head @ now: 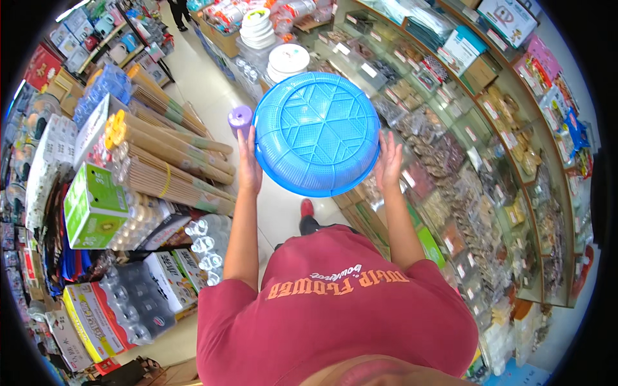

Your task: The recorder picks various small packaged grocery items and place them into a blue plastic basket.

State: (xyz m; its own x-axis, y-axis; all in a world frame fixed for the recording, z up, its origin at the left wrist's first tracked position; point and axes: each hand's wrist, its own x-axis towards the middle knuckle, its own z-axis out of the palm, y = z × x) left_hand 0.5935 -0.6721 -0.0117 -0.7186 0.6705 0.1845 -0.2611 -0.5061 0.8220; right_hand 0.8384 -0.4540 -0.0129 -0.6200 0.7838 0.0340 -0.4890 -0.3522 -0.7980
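A round blue plastic basket (321, 132) with a perforated star pattern is held up in front of me, its patterned base towards the camera. My left hand (248, 161) is pressed against the basket's rim on the left of the picture, and my right hand (388, 159) against the opposite side. The fingers of both point away from me, and their tips are partly turned behind the rim. A purple cylindrical item (240, 118) stands just beyond my left hand. White round lidded tubs (288, 59) are stacked beyond the basket.
Bundled wooden rods (164, 178), a green box (95, 205) and packs of plastic bottles (137, 301) line the left side. Glass-fronted bins of packaged dried goods (434, 159) curve along the right. Between them runs a pale tiled aisle (193, 72), where another person's legs (179, 14) show far off.
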